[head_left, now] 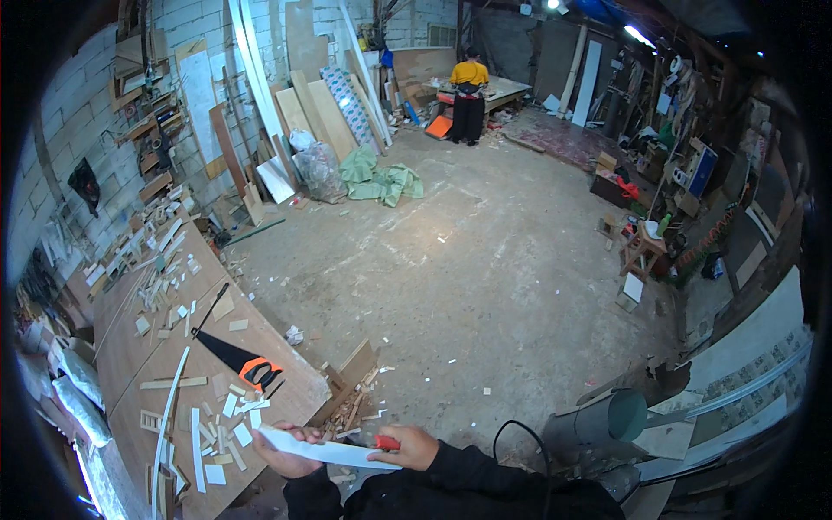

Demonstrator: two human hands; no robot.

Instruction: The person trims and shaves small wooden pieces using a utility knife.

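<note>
My left hand [293,459] is closed around one end of a long white strip [342,454], held in front of my body at the lower edge. The strip slants slightly down to the right. My right hand [418,449] grips a small red-handled tool [387,443] at the strip's other end; its working end is too small to make out. On the workbench [299,381] to the left lies a handsaw [227,351] with an orange and black handle. White and wooden offcuts [230,406] are scattered near my left hand.
A grey cylindrical bin [576,431] stands at the right, with a black cable [524,426] beside it. Below the bench corner sits a wooden box of scraps [354,381]. A person in yellow [469,76] stands at a far table. Boards [325,113] lean on the back wall.
</note>
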